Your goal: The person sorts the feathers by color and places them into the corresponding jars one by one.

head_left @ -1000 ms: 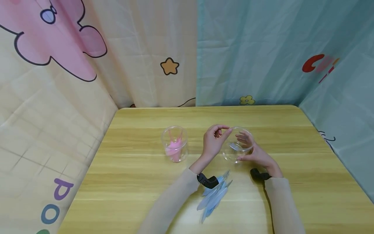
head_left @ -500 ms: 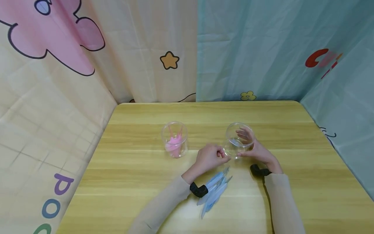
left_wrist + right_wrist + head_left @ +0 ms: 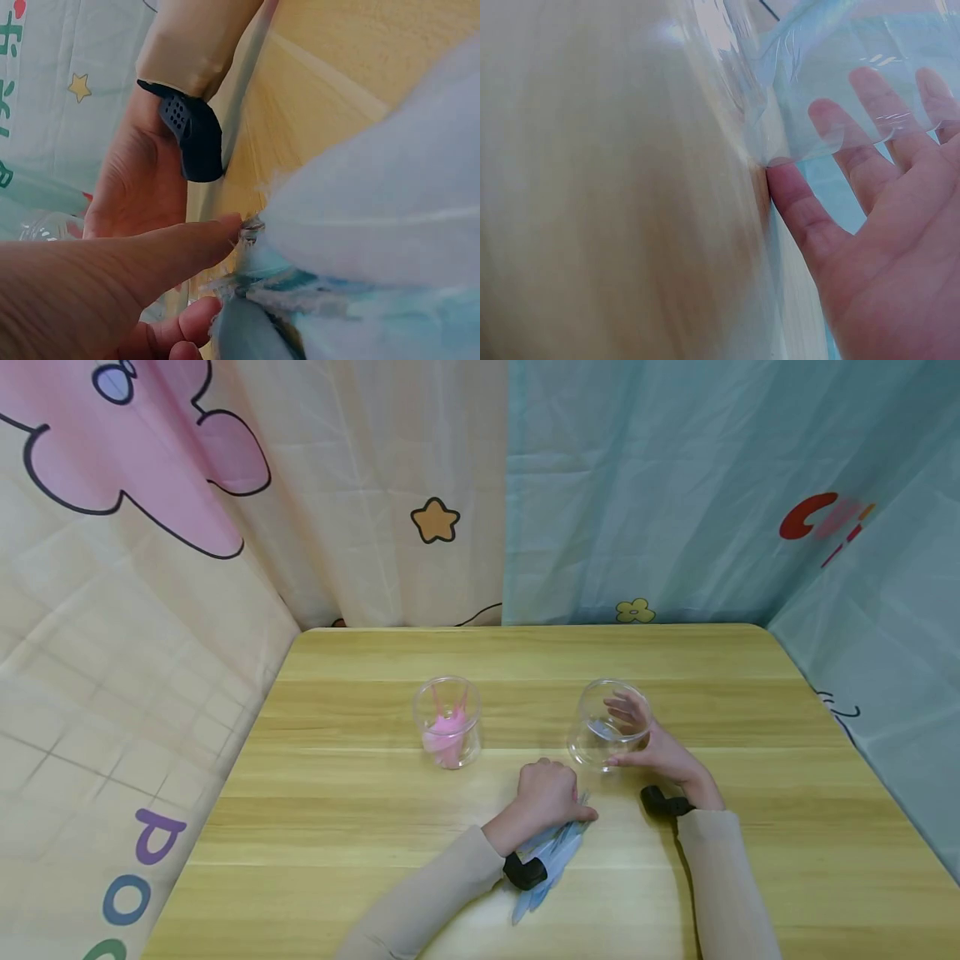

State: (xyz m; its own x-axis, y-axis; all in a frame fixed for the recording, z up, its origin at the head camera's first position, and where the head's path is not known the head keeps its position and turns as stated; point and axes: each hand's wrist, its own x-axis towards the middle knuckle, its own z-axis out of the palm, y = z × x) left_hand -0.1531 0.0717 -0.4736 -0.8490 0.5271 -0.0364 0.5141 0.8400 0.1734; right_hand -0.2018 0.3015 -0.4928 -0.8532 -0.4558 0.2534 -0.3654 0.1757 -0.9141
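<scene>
In the head view my left hand (image 3: 547, 793) is over the quill ends of several pale blue feathers (image 3: 558, 852) lying on the table. The left wrist view shows its thumb tip at a quill of one feather (image 3: 360, 195), with the fingertips apart below. My right hand (image 3: 663, 752) holds a clear cup (image 3: 592, 752) from its right side, thumb in front and fingers spread behind the wall. A small bluish piece (image 3: 602, 729) shows inside this cup. Through the clear wall (image 3: 832, 67), the right wrist view shows the fingers at the cup.
A second clear cup (image 3: 471, 752) with pink feathers (image 3: 447, 731) in it stands to the left. The wooden table (image 3: 337, 760) ends at a back edge against printed curtains (image 3: 637, 485). Both wrists carry black wrist mounts (image 3: 527, 872).
My left hand has come down from the right cup's rim, past its base, to the blue feathers. The right hand stays at its cup.
</scene>
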